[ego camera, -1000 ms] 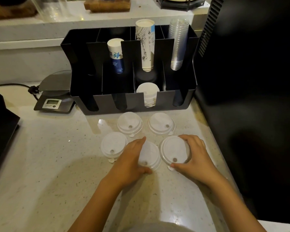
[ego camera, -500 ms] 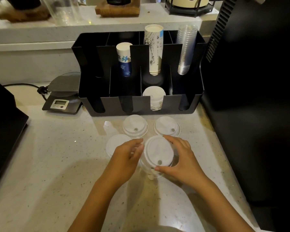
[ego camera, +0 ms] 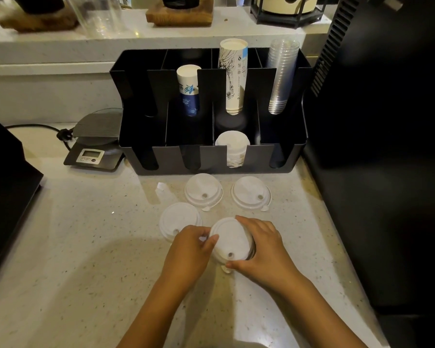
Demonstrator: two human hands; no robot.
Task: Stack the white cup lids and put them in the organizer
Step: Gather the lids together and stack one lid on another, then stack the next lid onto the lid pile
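Both hands hold a small stack of white lids (ego camera: 230, 241) on the counter in front of me: my left hand (ego camera: 189, 252) grips its left edge, my right hand (ego camera: 261, 247) wraps its right side. A single white lid (ego camera: 178, 219) lies just left of the stack, partly under my left fingers. Two more single lids rest nearer the organizer, one left (ego camera: 203, 190) and one right (ego camera: 250, 192). The black organizer (ego camera: 211, 159) stands behind them, with a stack of white lids (ego camera: 232, 148) in its third front slot.
Paper cup stacks (ego camera: 187, 89) (ego camera: 232, 76) and clear plastic cups (ego camera: 281, 76) fill the organizer's back slots. A digital scale (ego camera: 93, 146) with a cable sits to the left. A black machine (ego camera: 387, 121) lines the right side; a dark object (ego camera: 8, 184) borders the left.
My right hand carried its lid leftward and set it on the lid under my left hand. Both hands now close around the joined stack. The camera shifted slightly.
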